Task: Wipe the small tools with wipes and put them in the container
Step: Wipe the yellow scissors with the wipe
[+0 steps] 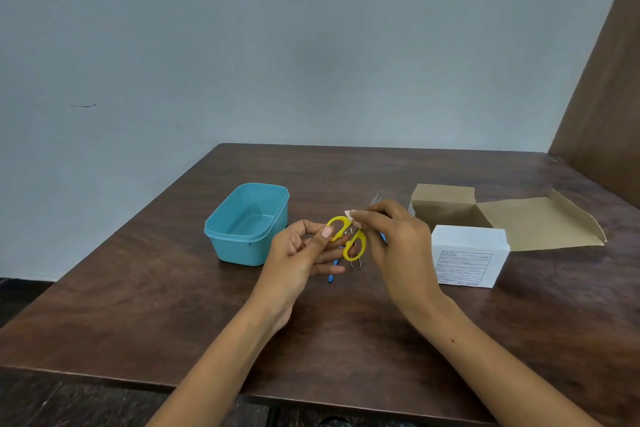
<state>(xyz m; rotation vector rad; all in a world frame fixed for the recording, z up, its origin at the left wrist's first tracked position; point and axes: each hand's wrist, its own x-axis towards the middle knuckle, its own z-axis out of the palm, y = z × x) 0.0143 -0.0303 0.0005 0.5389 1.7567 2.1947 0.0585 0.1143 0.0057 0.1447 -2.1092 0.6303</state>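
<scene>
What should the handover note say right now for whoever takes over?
Left hand holds the yellow-handled scissors over the table.
Right hand pinches a small white wipe against a handle loop.
Teal container is open, nothing visible inside.
White box and opened cardboard box sit to the right.
A blue-handled tool and small metal tools lie under the hands.
Left: finish the scissors, wipe the rest, load the container.

Head view, forward-down over table [173,288]

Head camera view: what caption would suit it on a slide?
Left hand holds yellow scissors while right hand wipes them beside an empty teal container.
</scene>
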